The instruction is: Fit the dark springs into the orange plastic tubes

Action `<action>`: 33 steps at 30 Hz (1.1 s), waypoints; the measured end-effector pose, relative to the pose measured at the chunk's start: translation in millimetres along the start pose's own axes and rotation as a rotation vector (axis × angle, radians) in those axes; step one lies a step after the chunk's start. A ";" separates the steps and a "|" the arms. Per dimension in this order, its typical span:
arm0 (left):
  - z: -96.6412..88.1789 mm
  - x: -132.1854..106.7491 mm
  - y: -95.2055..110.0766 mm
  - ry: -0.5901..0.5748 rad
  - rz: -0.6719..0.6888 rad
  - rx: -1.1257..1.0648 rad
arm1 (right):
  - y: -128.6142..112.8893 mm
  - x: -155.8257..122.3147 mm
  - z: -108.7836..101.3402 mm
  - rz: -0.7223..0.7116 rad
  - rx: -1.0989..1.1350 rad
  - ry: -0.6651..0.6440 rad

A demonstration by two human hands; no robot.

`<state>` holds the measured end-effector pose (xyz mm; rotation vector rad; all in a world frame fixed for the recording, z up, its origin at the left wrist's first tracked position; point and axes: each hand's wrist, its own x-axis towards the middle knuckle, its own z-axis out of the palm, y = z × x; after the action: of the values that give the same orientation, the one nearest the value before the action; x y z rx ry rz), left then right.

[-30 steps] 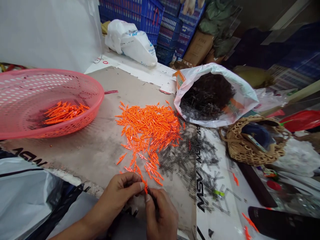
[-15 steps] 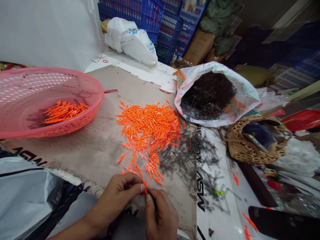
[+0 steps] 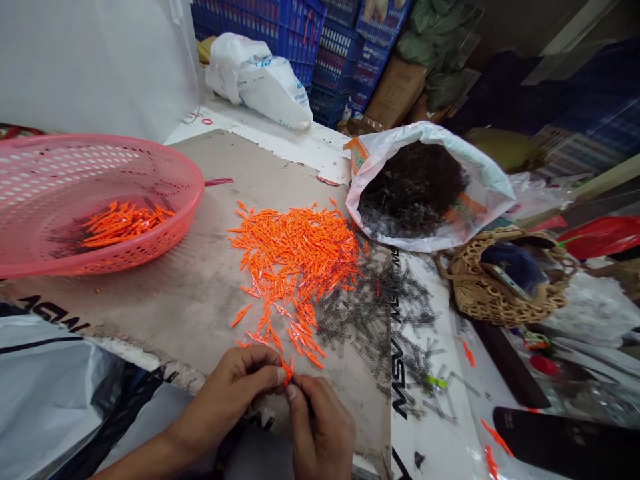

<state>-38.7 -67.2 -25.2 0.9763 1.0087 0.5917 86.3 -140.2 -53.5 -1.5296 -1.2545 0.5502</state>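
Observation:
My left hand and my right hand meet low in the view, above the front of a worn cardboard sheet. Between their fingertips is a small orange plastic piece, pinched by my left hand. My right hand's thumb and fingers close on a thin dark metal strip, partly hidden by the fingers. Just beyond my hands lies a loose pile of orange plastic pieces. Dark metal strips are scattered to its right.
A pink plastic basket with orange pieces sits at the left. A white sack of dark metal strips lies at the far edge of the sheet. A wicker bag stands to the right, and blue crates are stacked behind.
My hands have drawn closer together around the orange piece, and my left fingertips now meet it. The whole view has shifted slightly, with the scene sitting a little further left.

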 end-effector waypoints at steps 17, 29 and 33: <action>-18.4 15.8 17.0 -0.048 0.009 -0.401 | 49.8 12.8 -38.3 -0.037 -0.471 0.267; 23.4 45.1 0.7 -0.158 0.484 1.367 | 39.8 45.8 -42.4 0.043 -0.765 0.013; 26.7 49.6 0.4 -0.174 0.487 1.522 | 41.1 39.9 -47.6 0.142 -0.764 0.071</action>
<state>7.0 -38.2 -40.7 2.6054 0.9817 -0.0056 157.5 -120.7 -63.4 -2.2570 -1.3845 0.0858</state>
